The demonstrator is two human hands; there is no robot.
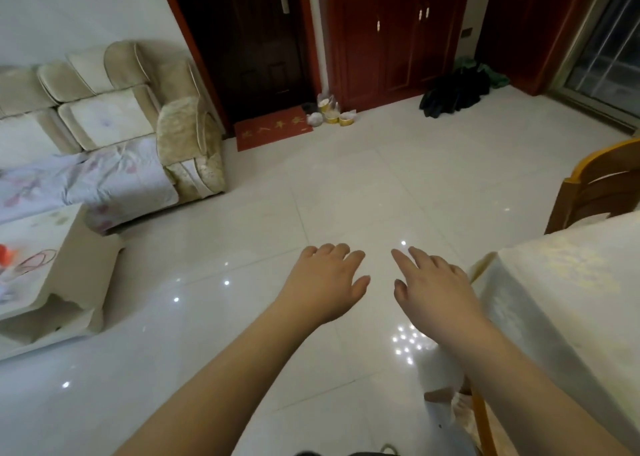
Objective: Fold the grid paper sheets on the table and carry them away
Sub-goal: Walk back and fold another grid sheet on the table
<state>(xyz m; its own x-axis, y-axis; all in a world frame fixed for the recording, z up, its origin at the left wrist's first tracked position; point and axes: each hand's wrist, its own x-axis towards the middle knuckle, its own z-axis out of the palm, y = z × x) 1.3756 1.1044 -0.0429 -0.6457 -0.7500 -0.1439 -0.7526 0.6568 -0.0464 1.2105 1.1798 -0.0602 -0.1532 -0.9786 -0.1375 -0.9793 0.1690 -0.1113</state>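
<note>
The table (568, 303), draped in a cream cloth with a faint yellow pattern, stands at the right edge of view.

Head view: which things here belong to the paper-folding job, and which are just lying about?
Job:
- left hand, open, holding nothing
- right hand, open, holding nothing
- table with pale cloth, at right; no grid paper visible in this frame

Lying about:
- sofa
- coffee table
- red doormat
- paper cups by the door
- dark clothes heap
- wooden chair
</note>
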